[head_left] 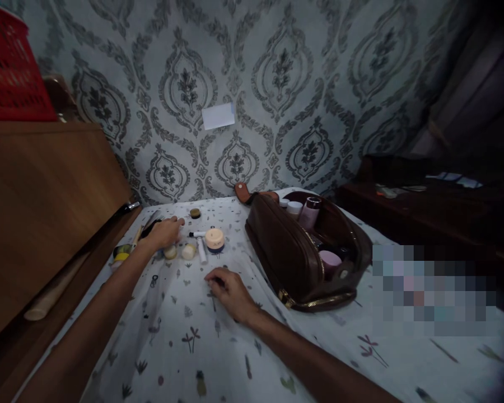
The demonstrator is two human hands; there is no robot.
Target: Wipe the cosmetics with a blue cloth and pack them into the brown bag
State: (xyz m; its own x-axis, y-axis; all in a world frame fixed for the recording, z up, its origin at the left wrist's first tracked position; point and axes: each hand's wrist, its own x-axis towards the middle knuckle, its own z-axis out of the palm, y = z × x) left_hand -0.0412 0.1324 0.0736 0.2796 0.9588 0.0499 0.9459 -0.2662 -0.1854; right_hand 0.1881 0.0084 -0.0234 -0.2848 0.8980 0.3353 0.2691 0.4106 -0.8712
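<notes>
My left hand [164,233] reaches out over a row of small cosmetics on the white patterned sheet [218,347]. Its fingers are curled down over a small pale round item [170,252], touching or just above it. Beside it lie another pale round item [189,251], a white tube [202,249], a round cream jar [214,239] and a small dark-lidded pot [195,212]. My right hand [230,290] rests on the sheet nearer to me, fingers loosely bent, nothing visible in it. An open brown leather toiletry bag [294,257] holding bottles and jars stands to the right.
A wooden headboard [42,201] runs along the left, with a red crate [8,61] on top. Brushes and a yellow-topped item [121,253] lie by the bed's left edge. Patterned wallpaper is behind. A dark low table [424,201] stands at right.
</notes>
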